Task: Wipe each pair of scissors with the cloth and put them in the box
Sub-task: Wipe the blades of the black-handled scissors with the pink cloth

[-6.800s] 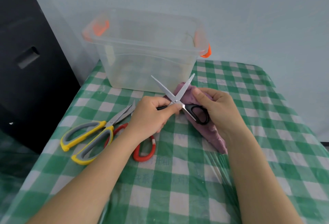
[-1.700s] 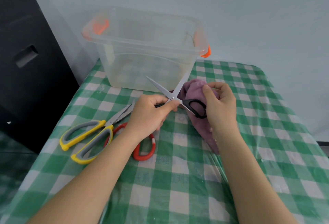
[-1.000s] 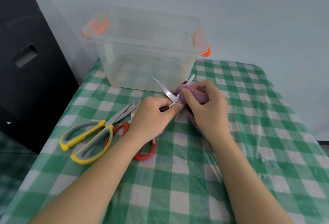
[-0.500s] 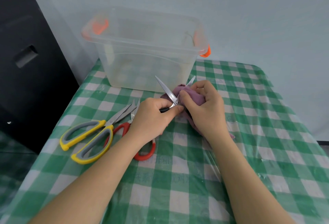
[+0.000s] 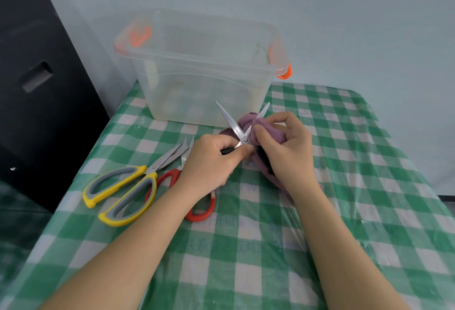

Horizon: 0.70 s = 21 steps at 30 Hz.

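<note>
My left hand (image 5: 211, 162) is curled round the black handle of the small scissors (image 5: 240, 128), holding them blades-up and splayed in a V. My right hand (image 5: 285, 147) pinches the purple cloth (image 5: 248, 122) round the right-hand blade, thumb pressing near the pivot — so I judge I'm mid-wipe on the first pair. Next I'd draw the cloth up toward the tip, keeping my fingers behind the edge, then do the other blade. The cloth is soft and bunched; the steel is thin, bright and pointed. Just beyond stands the clear plastic box (image 5: 197, 73) with orange latches — no scissors show through it. To my left, on the checked, glossy surface (image 5: 344, 186), lie the yellow-and-grey scissors (image 5: 128, 186) over the red-handled scissors (image 5: 197, 211), both unwiped, I'd guess.
</note>
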{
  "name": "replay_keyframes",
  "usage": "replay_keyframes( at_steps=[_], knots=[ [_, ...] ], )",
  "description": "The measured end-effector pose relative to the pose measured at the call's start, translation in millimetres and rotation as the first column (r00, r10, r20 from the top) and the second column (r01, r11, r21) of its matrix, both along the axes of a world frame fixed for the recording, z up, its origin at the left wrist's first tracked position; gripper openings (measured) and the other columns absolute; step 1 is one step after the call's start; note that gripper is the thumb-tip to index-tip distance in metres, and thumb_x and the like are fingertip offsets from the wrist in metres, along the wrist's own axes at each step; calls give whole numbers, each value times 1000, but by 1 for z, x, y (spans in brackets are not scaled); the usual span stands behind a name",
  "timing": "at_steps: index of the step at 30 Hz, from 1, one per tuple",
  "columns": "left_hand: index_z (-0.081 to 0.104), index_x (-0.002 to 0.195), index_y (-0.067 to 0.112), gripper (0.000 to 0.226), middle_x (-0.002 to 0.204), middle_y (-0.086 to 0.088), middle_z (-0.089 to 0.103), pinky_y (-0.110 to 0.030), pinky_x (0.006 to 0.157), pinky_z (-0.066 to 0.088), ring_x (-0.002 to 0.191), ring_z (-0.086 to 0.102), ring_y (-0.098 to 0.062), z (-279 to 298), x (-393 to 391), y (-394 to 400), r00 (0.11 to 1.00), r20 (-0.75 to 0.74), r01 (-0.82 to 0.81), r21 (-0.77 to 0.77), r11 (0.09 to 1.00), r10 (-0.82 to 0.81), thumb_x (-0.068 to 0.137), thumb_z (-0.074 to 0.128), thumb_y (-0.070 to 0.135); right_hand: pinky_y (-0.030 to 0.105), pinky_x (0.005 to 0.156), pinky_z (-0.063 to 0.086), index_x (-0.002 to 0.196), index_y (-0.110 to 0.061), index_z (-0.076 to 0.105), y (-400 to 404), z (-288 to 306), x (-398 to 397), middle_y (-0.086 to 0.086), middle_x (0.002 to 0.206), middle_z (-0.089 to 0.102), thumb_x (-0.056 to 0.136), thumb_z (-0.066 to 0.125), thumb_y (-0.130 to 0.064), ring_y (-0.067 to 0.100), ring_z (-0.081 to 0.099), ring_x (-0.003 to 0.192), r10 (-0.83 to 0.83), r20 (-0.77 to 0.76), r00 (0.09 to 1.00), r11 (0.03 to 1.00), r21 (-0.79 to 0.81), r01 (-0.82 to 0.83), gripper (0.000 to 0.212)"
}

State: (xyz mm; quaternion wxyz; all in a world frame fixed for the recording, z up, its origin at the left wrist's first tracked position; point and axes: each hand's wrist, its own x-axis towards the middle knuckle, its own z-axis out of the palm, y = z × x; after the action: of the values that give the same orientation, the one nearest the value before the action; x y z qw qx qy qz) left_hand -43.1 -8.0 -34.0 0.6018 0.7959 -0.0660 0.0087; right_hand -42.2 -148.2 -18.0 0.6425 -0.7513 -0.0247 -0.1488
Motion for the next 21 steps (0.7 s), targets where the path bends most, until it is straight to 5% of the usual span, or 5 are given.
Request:
replay_keyframes(
  at_steps=[4,11,17,21],
  knots=[
    [69,72,2,27,36,9,42,-18,36,27,30,35,-9,1,-2,-1,999,28,23,32,999,-24,89,68,24,14,49,45,88,-9,58,2,2,-2,-14,64,71,91,64,-7,2,64,56,-21,10,1000,1000,12,21,6],
    [73,74,5,25,37,10,41,-21,40,24,35,30,-8,0,-1,-1,999,31,25,31,999,-26,87,69,26,22,46,46,83,-15,55,2,1,0,5,63,70,86,62,-11,11,60,49,-84,-21,996,996,-27,83,9],
    [70,74,3,27,40,4,40,-22,39,25,34,32,-12,-2,-1,0,999,22,28,25,999,-28,88,68,26,30,56,54,82,-20,59,2,-4,0,-2,73,73,85,68,-15,13,68,65,-83,24,996,991,-101,85,10],
    [70,75,1,30,39,8,40,-25,40,25,36,33,-11,-4,-1,-2,998,53,17,66,998,-21,89,68,28,26,51,48,82,-20,57,3,-5,2,-2,62,69,87,66,-16,10,61,54,-130,25,991,985,-114,132,10]
  ],
)
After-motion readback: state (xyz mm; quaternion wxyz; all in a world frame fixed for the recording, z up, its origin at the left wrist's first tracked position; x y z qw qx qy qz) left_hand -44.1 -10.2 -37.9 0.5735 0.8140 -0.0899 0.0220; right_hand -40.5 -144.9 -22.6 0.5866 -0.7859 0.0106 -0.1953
